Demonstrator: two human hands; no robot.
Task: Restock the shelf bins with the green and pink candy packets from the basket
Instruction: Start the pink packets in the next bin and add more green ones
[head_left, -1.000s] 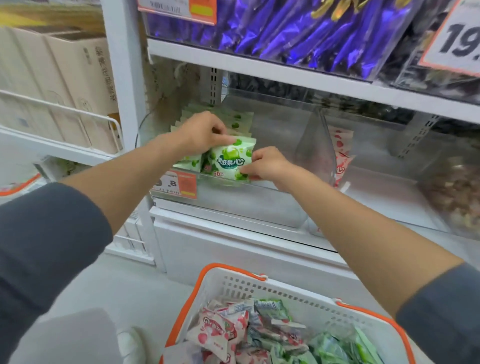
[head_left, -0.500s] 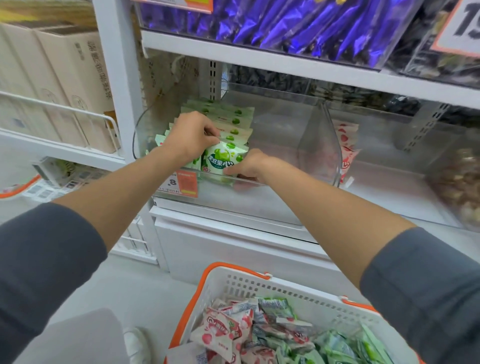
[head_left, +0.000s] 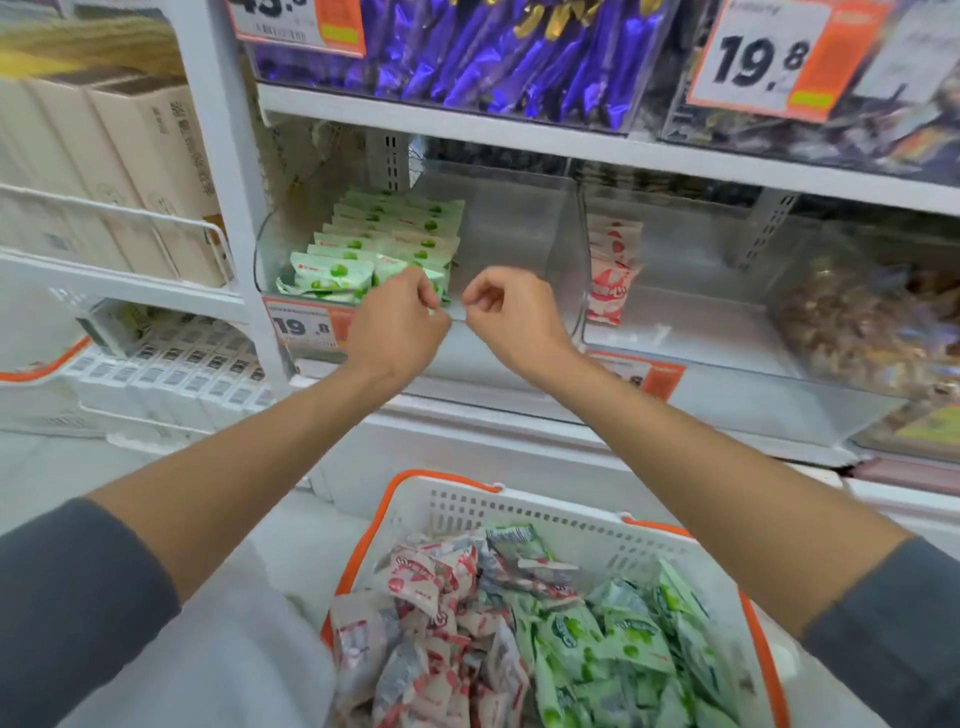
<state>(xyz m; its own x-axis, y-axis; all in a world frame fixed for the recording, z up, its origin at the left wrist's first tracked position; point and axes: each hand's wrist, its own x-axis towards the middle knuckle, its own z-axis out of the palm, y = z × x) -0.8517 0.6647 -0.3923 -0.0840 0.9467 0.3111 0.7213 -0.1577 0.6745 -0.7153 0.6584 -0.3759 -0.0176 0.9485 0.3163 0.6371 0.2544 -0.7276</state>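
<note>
Rows of green candy packets (head_left: 395, 234) stand in the left clear shelf bin (head_left: 519, 228), with one green packet (head_left: 332, 273) at the front. A few pink packets (head_left: 613, 270) stand in the neighbouring bin to the right. My left hand (head_left: 397, 325) and my right hand (head_left: 511, 317) hover side by side at the left bin's front edge, fingers curled, holding nothing. Below, the white basket with an orange rim (head_left: 519, 499) holds several pink packets (head_left: 431, 623) on its left and green packets (head_left: 613, 639) on its right.
Purple packets (head_left: 493, 47) fill the shelf above, beside a 19.8 price sign (head_left: 758, 57). A price tag (head_left: 301, 325) hangs on the bin front. Cardboard boxes (head_left: 130, 156) stand on the left rack. A bin of brown snacks (head_left: 857, 322) sits far right.
Both hands let go of the green packet, which now stands in the bin's front row, and drew back to the bin's front edge with curled fingers.
</note>
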